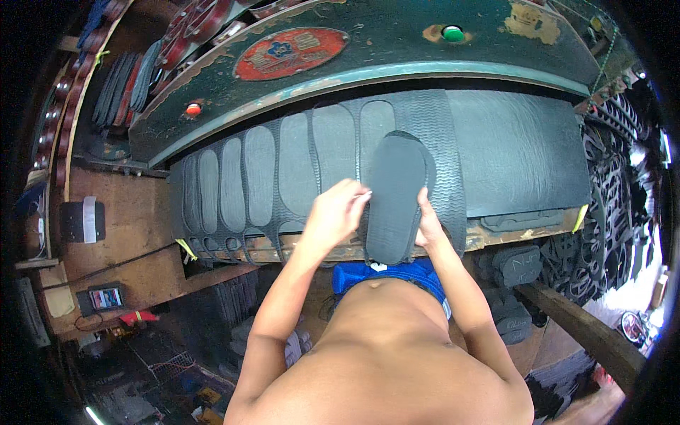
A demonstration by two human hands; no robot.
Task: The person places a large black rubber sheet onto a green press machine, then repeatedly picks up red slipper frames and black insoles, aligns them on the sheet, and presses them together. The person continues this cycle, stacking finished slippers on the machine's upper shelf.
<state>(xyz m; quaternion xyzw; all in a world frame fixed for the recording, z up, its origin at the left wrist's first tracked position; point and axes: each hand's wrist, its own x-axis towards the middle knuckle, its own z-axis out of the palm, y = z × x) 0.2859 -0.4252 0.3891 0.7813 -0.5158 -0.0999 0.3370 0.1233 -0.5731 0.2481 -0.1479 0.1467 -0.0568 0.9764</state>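
My right hand grips a small stack of black sole-shaped rubber pieces from its right side, thumb along the edge. The stack stands over the front edge of the bench, its top piece smooth and flat. At the stack's left edge my left hand is closed in a pinch; a small pale bit shows at the fingertips, too small to name. Under and behind the soles lies a ribbed black rubber sheet with a row of sole-shaped cut-outs. A plain dark rubber sheet lies to its right.
A green press with a green button and a red button spans the far side. Stacked soles and a wooden beam are at the right. A screen device lies left. Another person's limb shows lower right.
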